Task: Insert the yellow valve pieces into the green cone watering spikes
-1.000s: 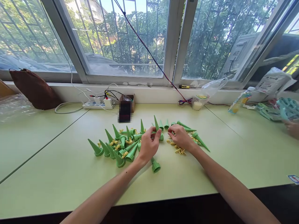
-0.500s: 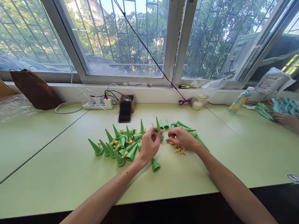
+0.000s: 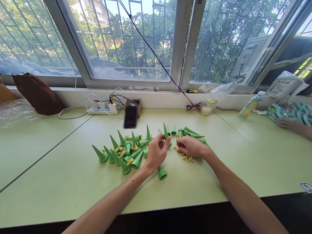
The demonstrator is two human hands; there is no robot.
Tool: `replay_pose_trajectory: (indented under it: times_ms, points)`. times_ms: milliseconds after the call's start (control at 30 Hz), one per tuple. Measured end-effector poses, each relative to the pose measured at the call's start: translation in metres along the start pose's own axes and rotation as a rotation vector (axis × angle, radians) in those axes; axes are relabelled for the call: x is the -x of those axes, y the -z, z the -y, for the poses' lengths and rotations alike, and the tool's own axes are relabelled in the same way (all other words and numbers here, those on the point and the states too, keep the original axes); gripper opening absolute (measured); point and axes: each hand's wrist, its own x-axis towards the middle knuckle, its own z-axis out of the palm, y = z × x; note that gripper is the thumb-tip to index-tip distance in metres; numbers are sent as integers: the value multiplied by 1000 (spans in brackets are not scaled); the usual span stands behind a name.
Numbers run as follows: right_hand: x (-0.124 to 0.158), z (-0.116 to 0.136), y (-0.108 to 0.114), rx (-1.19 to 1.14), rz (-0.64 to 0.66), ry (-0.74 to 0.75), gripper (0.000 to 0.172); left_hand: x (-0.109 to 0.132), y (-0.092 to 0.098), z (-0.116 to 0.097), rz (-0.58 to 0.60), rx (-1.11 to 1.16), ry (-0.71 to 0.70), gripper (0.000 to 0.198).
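My left hand [image 3: 157,152] is closed, thumb and fingers pinching an upright green plastic cone spike [image 3: 166,131]; its lower part is partly hidden by the fingers. Beside it, my right hand [image 3: 191,146] reaches down into a small heap of yellow plastic valve pieces [image 3: 188,158]. Its fingertips are drawn together, and whatever they hold is hidden. Many green cones [image 3: 99,154], some standing and some lying, spread to the left with yellow pieces fitted or lying among them. Below my left hand lies another green cone [image 3: 162,174], hollow end toward me.
More green cones [image 3: 191,132] lie behind my right hand. Along the window wall are a power strip [image 3: 102,110], a small box [image 3: 136,107], a bagged cup [image 3: 207,106] and a bottle [image 3: 250,105]. At far right another person's hand [image 3: 289,123] touches teal plastic parts [image 3: 298,112].
My right hand has shifted slightly right and lower over the yellow pieces. My left hand keeps its cone almost still. The other person's hand at far right has moved left.
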Motion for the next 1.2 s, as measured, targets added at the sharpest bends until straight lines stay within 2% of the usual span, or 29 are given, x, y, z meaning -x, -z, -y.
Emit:
replay_pose_trajectory:
  times_ms: [300,467,567,833,967,1200]
  points:
    - [-2,4,-7,57,4,42,15,1,0,1,5,2,25,30]
    - [-3,8,-8,47,-42,61,15,-2,0,2,11,117,75,33]
    - [-2,11,-6,-56,-162,70,14,-6,-1,4,12,264,159,37]
    - [-3,30,-15,-432,-633,152,11,-12,0,5,37,584,311,45]
    - [-4,39,-24,-515,-720,137,8,-12,0,4,60,652,326,47]
    - [-3,44,-25,-622,-780,106,6,-12,1,3,86,690,332,43]
